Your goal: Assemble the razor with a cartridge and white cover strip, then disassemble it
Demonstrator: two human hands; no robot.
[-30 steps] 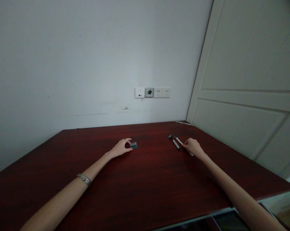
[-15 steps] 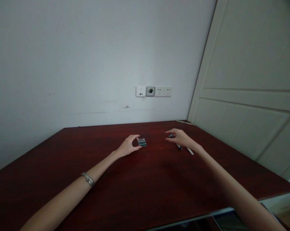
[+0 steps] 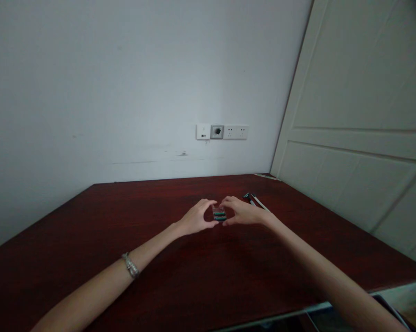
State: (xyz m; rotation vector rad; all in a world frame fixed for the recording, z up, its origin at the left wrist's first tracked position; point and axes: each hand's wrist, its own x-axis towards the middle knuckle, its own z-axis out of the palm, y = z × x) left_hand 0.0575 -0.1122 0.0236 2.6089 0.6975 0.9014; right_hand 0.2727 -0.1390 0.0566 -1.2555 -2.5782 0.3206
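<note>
Between my two hands is a small clear case (image 3: 219, 214) with dark green, battery-like bars inside, low over the tabletop; I cannot tell if it touches the wood. My left hand (image 3: 196, 217) grips its left edge, thumb at the near corner and fingers at the far one. On the opposite edge, my right hand (image 3: 240, 211) is curled the same way, fingertips at the case. A silver bracelet (image 3: 130, 266) circles my left wrist. Just beyond the right hand lie a slim dark item (image 3: 248, 198) and a pale strip (image 3: 260, 203), partly hidden by that hand and forearm.
The dark red wooden table (image 3: 152, 203) meets a white wall with a row of sockets (image 3: 222, 132). A pale panelled door (image 3: 353, 124) rises along the right side. A thin flat strip (image 3: 268, 177) lies at the back right corner. Dark objects show below the front edge.
My right hand has moved left, away from the slim items, to the case's right edge. My left hand has brought the case a little right and nearer.
</note>
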